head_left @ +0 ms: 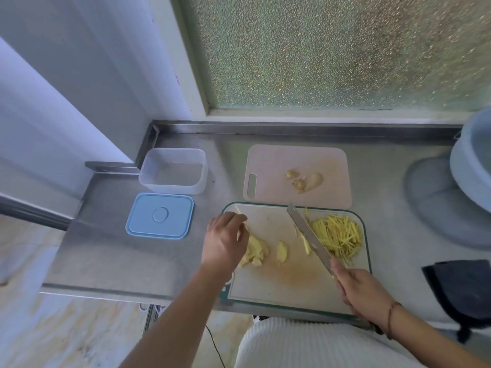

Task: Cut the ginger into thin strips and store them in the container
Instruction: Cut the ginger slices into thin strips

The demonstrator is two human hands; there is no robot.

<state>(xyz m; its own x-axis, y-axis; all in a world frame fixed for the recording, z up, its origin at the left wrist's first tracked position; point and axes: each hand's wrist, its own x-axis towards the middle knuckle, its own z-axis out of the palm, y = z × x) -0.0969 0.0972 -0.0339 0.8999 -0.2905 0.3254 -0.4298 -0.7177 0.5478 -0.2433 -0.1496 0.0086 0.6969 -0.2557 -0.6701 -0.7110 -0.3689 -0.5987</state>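
A white cutting board (pixel 287 285) with a green rim lies on the steel counter. On its left side several ginger slices (pixel 256 251) lie in a small heap, and my left hand (pixel 225 239) reaches down over them, its fingertips hidden. One loose slice (pixel 281 251) lies beside the heap. A pile of thin ginger strips (pixel 337 235) sits at the board's right. My right hand (pixel 361 290) grips the handle of a knife (pixel 308 235), whose blade points up-left beside the strips. A clear container (pixel 174 170) stands open at the back left, its blue lid (pixel 160 215) in front of it.
A pink board (pixel 268 160) behind the white one carries ginger peel scraps (pixel 305 179). A pale blue basin (pixel 473 166) stands at the far right, a dark cloth (pixel 462 288) in front of it. The counter's front edge (pixel 106 292) runs just below the boards.
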